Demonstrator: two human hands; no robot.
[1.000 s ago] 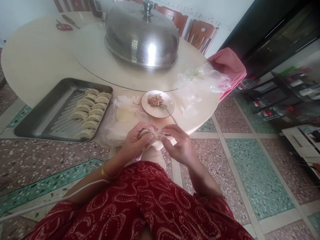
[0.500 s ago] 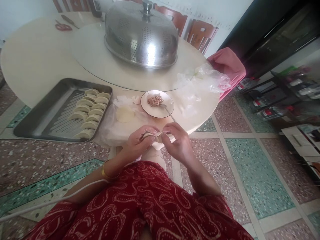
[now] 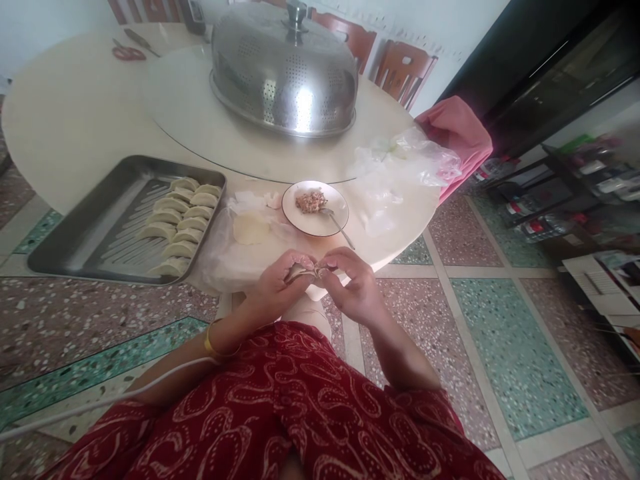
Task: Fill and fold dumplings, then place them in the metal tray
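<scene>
A dumpling is pinched between the left hand and the right hand, which are brought together just off the near edge of the table, above the lap. Both hands are closed on it from opposite ends, fingertips meeting at the seam, so that the wrapper's fold can be pressed shut along its length; the dough is held up and clear of the tabletop, probably to leave the fingers free on both sides.

A plate with filling and a spoon is set just beyond the hands, within easy reach. A stack of wrappers lies beside it on a plastic sheet. Further left, a tray holds finished dumplings laid in rows, touching or nearly so, kept at its right end nearest the hands. A perforated steel cover stands on the turntable, and scissors lie at the far edge. A crumpled bag rests at the right.

No brand, label or writing can be read anywhere.
</scene>
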